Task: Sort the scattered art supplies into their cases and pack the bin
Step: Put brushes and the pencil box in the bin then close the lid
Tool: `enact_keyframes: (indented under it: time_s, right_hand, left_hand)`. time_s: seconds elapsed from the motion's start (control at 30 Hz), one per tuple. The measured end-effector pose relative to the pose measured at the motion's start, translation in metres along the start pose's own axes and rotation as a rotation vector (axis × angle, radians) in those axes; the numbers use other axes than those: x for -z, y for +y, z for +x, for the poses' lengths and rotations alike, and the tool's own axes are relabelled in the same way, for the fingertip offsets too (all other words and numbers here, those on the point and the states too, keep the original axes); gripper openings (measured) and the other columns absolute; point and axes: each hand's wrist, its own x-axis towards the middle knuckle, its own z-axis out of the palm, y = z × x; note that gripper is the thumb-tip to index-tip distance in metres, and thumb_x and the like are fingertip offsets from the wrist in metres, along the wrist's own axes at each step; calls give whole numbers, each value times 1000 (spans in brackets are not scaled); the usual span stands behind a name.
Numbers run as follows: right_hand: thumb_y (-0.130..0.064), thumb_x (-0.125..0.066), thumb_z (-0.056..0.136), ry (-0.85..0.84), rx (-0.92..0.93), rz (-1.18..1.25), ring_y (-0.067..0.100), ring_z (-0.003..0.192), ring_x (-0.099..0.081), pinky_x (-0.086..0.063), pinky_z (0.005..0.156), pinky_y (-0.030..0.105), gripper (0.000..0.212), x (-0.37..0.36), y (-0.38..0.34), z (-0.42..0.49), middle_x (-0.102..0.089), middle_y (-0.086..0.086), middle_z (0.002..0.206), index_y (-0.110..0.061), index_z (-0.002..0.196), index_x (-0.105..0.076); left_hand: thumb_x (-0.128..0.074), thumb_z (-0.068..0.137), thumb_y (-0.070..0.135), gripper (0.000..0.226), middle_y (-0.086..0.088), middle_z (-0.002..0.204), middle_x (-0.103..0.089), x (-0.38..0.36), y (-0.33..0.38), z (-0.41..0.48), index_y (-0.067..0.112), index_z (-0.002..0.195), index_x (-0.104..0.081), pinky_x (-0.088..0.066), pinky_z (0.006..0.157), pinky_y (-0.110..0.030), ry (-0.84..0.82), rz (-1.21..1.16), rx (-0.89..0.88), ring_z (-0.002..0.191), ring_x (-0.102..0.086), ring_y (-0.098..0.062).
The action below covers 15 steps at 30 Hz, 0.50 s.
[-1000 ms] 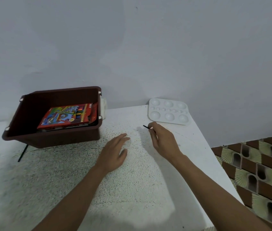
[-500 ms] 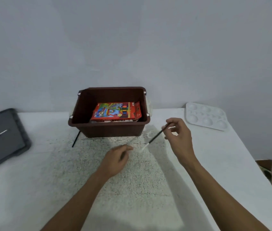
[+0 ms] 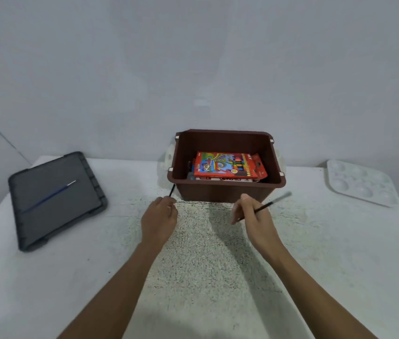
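Black brush [image 3: 263,208], pinched in right hand [image 3: 254,216], now nearer the bin [image 3: 227,189].

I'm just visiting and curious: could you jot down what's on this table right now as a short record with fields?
right hand: grips a black paintbrush, lifted off the table
left hand: fingers closing on a second black brush beside the bin
brown bin: holds a red crayon box on an oil pastels box
grey lid: left, with a blue brush on it
white palette: far right
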Motion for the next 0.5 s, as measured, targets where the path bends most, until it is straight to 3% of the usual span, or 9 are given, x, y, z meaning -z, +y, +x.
enact_keyframes:
  time_s: [0.13,0.2,0.3,0.5]
  right_hand:
    - [-32,-37,105,-56,-18,26,21,52,-53,-45,59,38,38,-25,-3,-5,-57,3,54,-10,82,-57]
    - [-33,-39,104,-84,-97,76,14,48,-43,-41,53,35,37,-37,1,-8,-45,-6,51,-8,82,-55]
    - [-36,-44,102,-103,-157,59,9,46,-36,-35,46,29,37,-49,4,-14,-41,-12,50,-10,78,-53]
    - [-33,-46,102,-99,-160,33,5,49,-35,-30,45,21,34,-58,5,-22,-41,-15,52,-9,80,-55]
  left_hand:
    - [-57,94,18,21,-2,105,-64,4,-4,12,16,113,-65,-42,65,-30,10,74,-24,93,-60,-21]
    - [-57,94,15,24,-4,104,-64,5,-5,17,15,117,-64,-39,63,-29,-12,113,-10,90,-59,-22]
    - [-50,94,7,30,-7,100,-62,5,-2,22,13,121,-62,-41,62,-31,-45,176,-1,86,-59,-24]
    - [-49,92,7,38,-14,112,-60,7,1,22,7,130,-52,-45,67,-36,-119,298,86,97,-60,-29]
